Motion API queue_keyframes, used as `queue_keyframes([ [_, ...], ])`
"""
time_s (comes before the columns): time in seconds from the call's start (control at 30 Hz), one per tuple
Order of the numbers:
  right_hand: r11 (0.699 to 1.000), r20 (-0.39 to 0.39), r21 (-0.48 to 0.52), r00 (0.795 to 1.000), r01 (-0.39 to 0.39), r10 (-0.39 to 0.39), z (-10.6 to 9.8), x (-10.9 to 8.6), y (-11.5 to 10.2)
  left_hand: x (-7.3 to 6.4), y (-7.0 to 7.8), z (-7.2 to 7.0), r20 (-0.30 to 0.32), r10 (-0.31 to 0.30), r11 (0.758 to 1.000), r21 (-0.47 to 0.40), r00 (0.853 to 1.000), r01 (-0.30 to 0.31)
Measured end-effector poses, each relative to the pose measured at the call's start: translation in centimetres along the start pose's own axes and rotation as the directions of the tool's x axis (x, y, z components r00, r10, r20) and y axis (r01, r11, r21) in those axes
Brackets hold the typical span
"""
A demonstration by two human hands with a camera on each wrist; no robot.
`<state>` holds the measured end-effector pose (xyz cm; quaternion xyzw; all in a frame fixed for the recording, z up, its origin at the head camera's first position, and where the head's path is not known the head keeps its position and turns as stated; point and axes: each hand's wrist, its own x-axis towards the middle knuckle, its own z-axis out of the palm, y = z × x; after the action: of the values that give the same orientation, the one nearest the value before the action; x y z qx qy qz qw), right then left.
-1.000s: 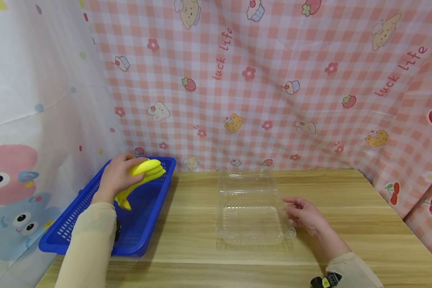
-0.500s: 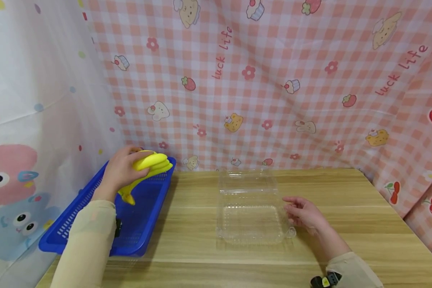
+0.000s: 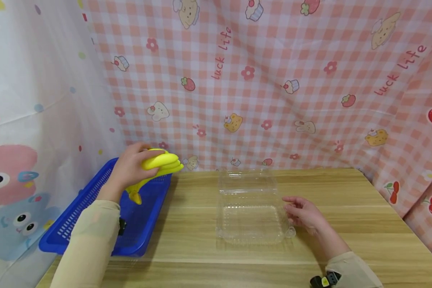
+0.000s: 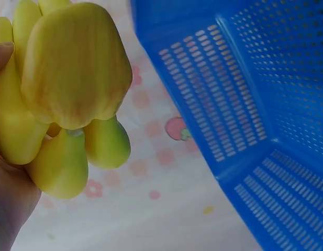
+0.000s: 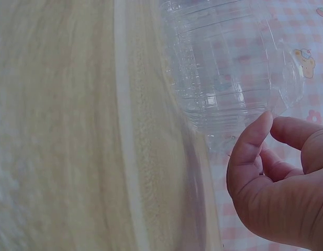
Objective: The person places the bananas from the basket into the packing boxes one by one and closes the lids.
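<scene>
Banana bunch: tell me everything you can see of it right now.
The banana bunch is bright yellow, several smooth, rounded bananas joined at a darker yellow stem end. It looks like plastic or foam. The left wrist view shows faint brownish streaks and a greenish tinge. The left hand grips it, tilted, stem end lower and tips toward the picture's right in the head view. It is held up by the far end of the blue basket, apart from it.
</scene>
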<state>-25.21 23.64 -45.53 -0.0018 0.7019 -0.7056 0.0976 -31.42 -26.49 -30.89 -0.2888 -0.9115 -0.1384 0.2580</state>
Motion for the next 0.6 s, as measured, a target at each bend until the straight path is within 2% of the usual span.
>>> queue_keyframes([
  [0.23,1.000,0.008,-0.002,1.000,0.003,-0.003,0.0,0.0,0.0,0.8,1.4,0.2,-0.028,0.101,0.995,-0.016,0.994,-0.102],
  [0.47,1.000,0.006,-0.006,1.000,0.006,-0.006,0.0,-0.1,-0.2,1.6,3.0,0.3,-0.014,0.141,0.990,-0.027,0.990,-0.141],
  [0.6,1.000,0.005,-0.003,1.000,0.004,-0.004,0.1,-0.1,-0.2,1.9,3.9,0.5,-0.027,0.189,0.981,-0.043,0.982,-0.190],
])
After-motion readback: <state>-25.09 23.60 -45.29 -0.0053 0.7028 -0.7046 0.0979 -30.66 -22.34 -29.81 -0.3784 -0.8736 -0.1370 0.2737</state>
